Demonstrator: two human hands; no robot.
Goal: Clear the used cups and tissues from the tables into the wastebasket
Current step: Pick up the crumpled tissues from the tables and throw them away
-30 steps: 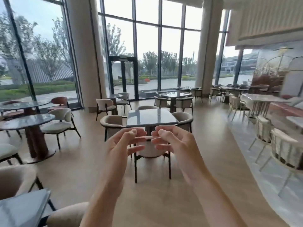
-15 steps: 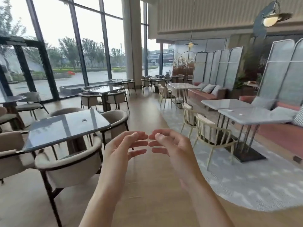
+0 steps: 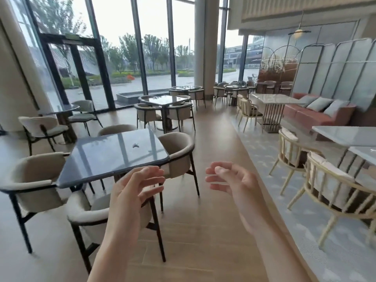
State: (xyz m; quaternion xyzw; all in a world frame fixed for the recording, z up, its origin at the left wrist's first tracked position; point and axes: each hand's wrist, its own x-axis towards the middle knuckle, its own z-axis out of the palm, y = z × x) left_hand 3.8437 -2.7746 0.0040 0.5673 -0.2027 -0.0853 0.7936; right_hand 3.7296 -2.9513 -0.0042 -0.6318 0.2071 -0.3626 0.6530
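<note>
Left hand (image 3: 135, 188): raised over the floor, fingers loosely curled, holding nothing.
Right hand (image 3: 234, 184): apart from it, fingers relaxed, empty.
Dark table (image 3: 97, 159): small crumpled scrap (image 3: 135, 145) near its far right corner.

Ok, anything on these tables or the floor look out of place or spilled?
Only a small dark mark near the middle of the nearest dark table; too small to tell whether it is litter or a reflection. No cups, tissues or spills show. Both the left hand and the right hand are empty.
</note>
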